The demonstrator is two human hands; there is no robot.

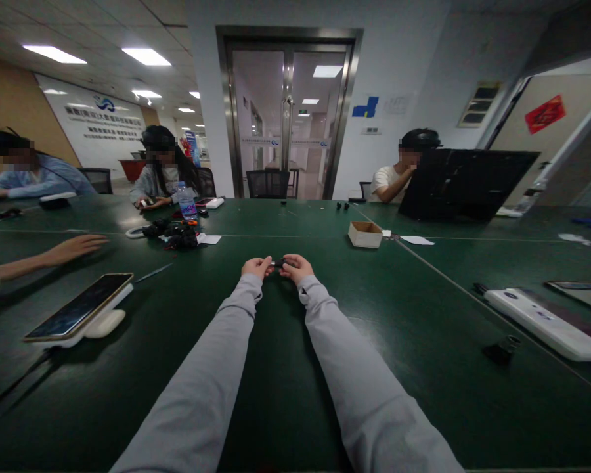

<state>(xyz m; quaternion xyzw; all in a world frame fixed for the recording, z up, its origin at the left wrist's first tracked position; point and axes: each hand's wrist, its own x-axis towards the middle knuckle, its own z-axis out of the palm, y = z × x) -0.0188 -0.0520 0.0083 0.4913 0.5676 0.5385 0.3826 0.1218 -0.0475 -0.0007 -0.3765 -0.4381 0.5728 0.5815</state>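
While the broad green tabletop (423, 315) carries everything, the open box (366, 240) stands on it. Left of the box and in front of it, the left hand (257, 267) and right hand (298, 268) face each other, fingers of both pinching a small dark piece (277, 263). That piece spans the gap between them, also left of the box. Should either pinch slacken, or the two pull unevenly, it could probably slip and drop.
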